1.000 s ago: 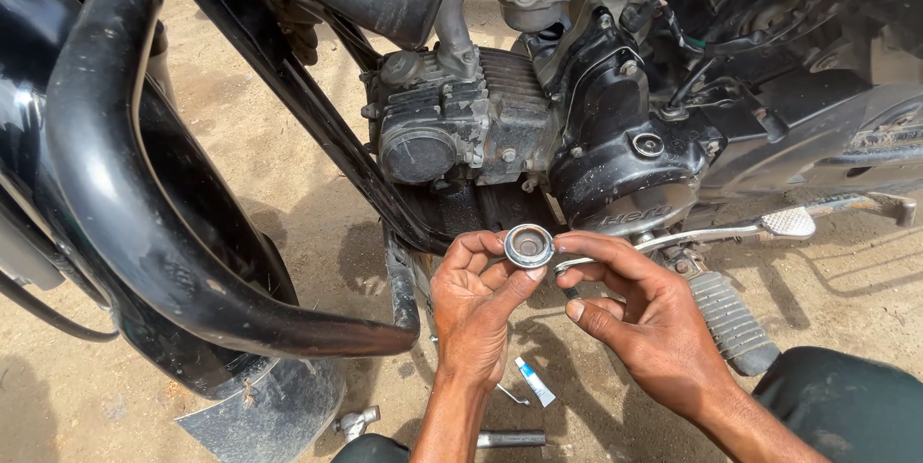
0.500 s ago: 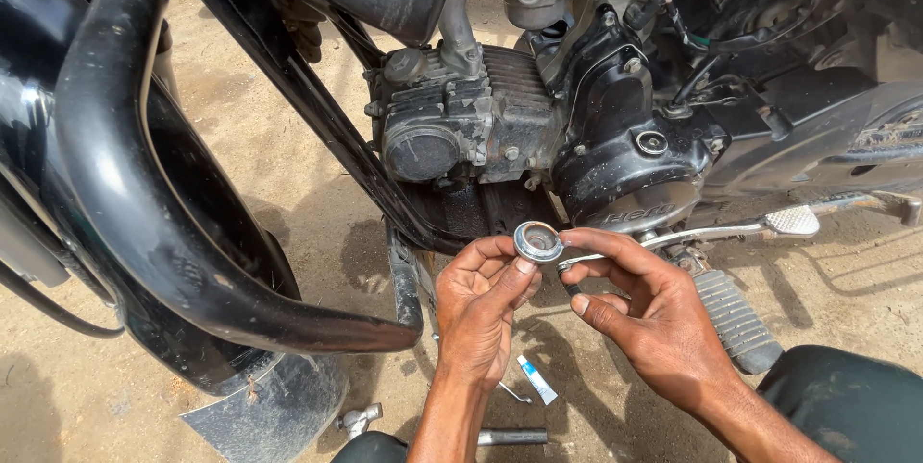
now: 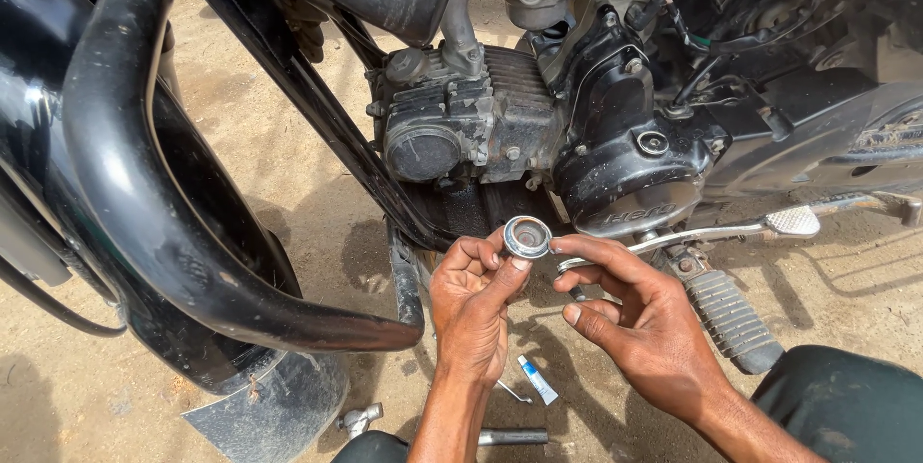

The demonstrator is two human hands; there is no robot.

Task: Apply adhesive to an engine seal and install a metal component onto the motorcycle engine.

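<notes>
My left hand [image 3: 473,301] holds a small round metal cap [image 3: 527,237] between thumb and fingertips, its hollow side facing me. My right hand [image 3: 642,325] is beside it on the right, fingers curled, its forefinger stretched toward the cap and close to it. Both hands are held just below the black motorcycle engine [image 3: 538,126]. I cannot tell whether the right forefinger touches the cap.
A curved black crash bar [image 3: 163,184] sweeps across the left. A gear lever [image 3: 731,228] and rubber footrest [image 3: 731,319] lie right of my hands. On the sandy ground are a small blue-and-white tube [image 3: 536,379], a thin metal tool [image 3: 513,436] and a metal fitting [image 3: 360,418].
The cap has turned a little in my left fingers, and the hands sit slightly lower under the engine. The view has shifted slightly.
</notes>
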